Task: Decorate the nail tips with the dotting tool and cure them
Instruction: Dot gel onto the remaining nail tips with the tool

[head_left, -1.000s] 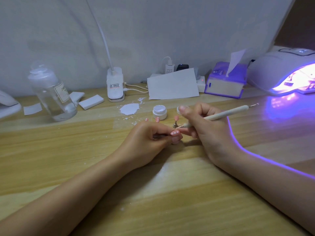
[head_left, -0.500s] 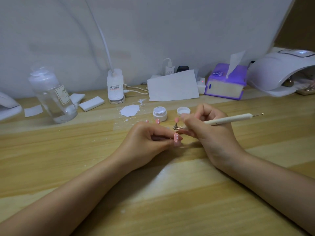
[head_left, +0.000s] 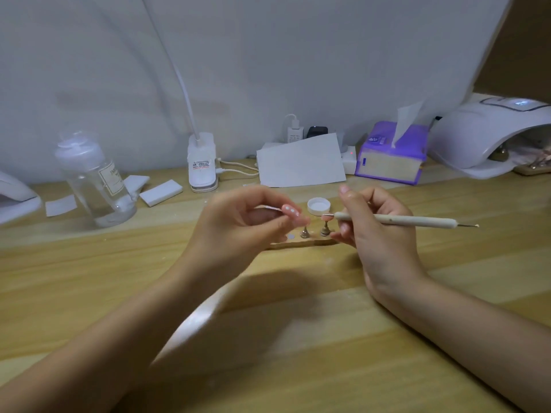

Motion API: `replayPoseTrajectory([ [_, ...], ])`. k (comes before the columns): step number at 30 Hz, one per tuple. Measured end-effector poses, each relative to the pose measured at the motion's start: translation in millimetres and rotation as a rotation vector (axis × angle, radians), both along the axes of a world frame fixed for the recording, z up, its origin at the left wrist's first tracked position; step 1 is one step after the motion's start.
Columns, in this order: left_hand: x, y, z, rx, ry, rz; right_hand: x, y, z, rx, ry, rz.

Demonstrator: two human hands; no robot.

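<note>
Nail tip (head_left: 290, 210) pinched in left hand (head_left: 238, 225).

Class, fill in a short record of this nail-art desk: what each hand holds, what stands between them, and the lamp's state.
left hand: pinches a pink nail tip with white dots
right hand: holds the dotting tool
between hands: two small metal stands, white jar lid
curing lamp: far right, no purple glow

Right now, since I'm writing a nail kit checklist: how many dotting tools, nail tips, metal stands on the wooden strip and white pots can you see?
dotting tool: 1
nail tips: 2
metal stands on the wooden strip: 2
white pot: 1
total: 6
</note>
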State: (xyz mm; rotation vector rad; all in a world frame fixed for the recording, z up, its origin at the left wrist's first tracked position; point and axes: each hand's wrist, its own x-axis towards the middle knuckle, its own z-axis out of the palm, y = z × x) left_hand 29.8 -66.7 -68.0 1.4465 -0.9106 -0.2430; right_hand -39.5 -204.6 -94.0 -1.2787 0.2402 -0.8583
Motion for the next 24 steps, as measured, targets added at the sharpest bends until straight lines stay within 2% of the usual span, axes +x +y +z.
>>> replayPoseTrajectory([
  [3, 6.3, 2.2, 12.3, -0.018, -0.117, 0.073, 1.3, -1.4, -1.2, 0.010, -0.003, 0.005],
  [5, 11.6, 1.7, 17.7, 0.041, -0.209, 0.104, 1.6, -1.9, -1.7, 0.004, 0.005, 0.004],
  [9, 22.1, -5.3, 15.1, 0.182, -0.228, 0.069, 1.6, -2.6, -2.3, 0.021, 0.025, 0.005],
  [12, 25.5, -10.2, 8.2, 0.267, -0.321, 0.097, 2.1, -2.6, -2.1, 0.023, 0.038, 0.004],
  [20, 28.6, -18.1, -11.1, 0.417, -0.465, 0.167, 2.2, -1.7, -0.6, 0.030, 0.052, 0.008],
  [24, 29.3, -19.6, -15.4, 0.453, -0.462, 0.183, 1.8, -1.4, 0.2, 0.053, 0.055, 0.011],
])
